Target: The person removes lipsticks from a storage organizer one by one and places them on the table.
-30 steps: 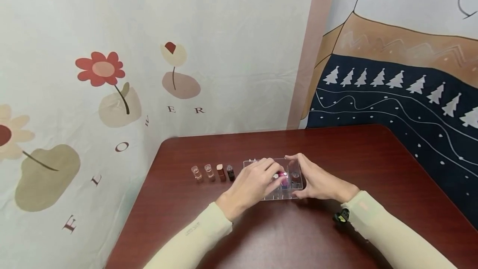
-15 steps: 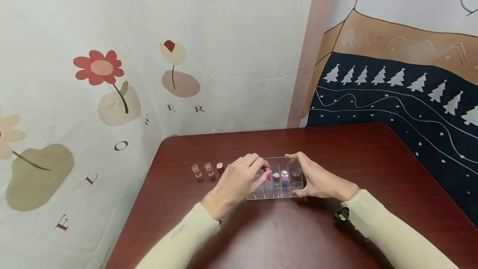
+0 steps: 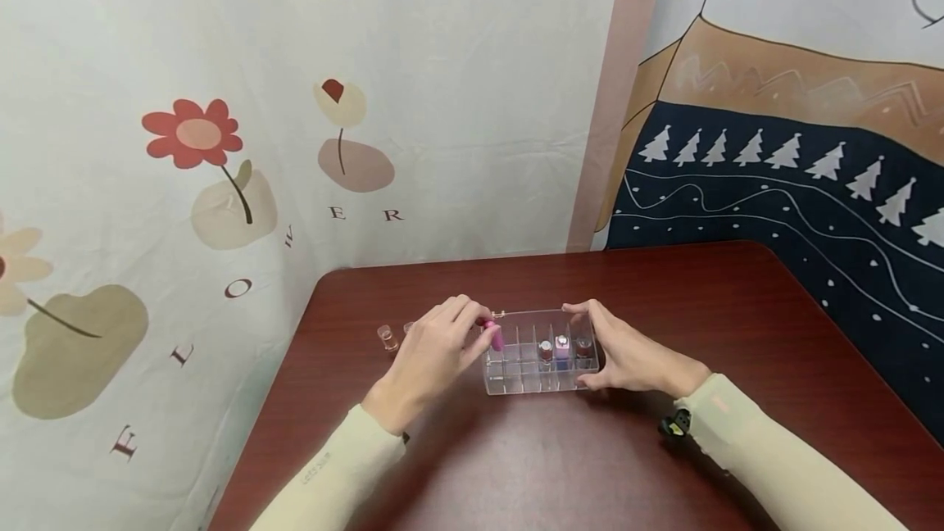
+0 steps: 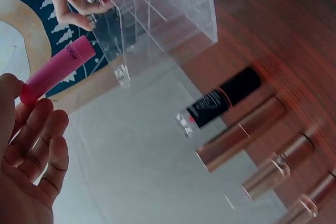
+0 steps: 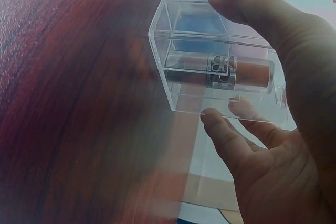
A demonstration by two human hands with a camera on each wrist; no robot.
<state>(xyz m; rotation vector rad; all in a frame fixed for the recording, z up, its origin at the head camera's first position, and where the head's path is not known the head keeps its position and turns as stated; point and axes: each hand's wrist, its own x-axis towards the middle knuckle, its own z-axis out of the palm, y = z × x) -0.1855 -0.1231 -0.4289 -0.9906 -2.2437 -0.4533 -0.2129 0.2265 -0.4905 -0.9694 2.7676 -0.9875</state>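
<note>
My left hand (image 3: pixel 431 355) pinches a pink lipstick tube (image 4: pixel 60 69) by one end, between thumb and fingers. The tube hangs tilted over the left end of a clear divided organizer (image 3: pixel 509 388), as the head view shows. At the organizer's right end, my right hand (image 3: pixel 637 357) grips the box, thumb on one side and fingers on the other. Inside, toward the right, stand a brown-toned lipstick (image 3: pixel 546 350), a pink-and-blue one (image 3: pixel 562 347) and a dark one (image 3: pixel 583 347). Several compartments to their left hold nothing visible.
Left of the organizer several lipsticks stand in a row on the brown table (image 3: pixel 560 457): a black one (image 4: pixel 223 98), a rose-gold one (image 4: pixel 241 135) and clear-ended ones (image 4: pixel 278 166). My left hand hides part of the row in the head view. A printed cloth (image 3: pixel 472 105) hangs behind.
My left hand has moved left along the organizer with the pink lipstick tube, from near the lipsticks inside to the left end. My right hand keeps its grip in place.
</note>
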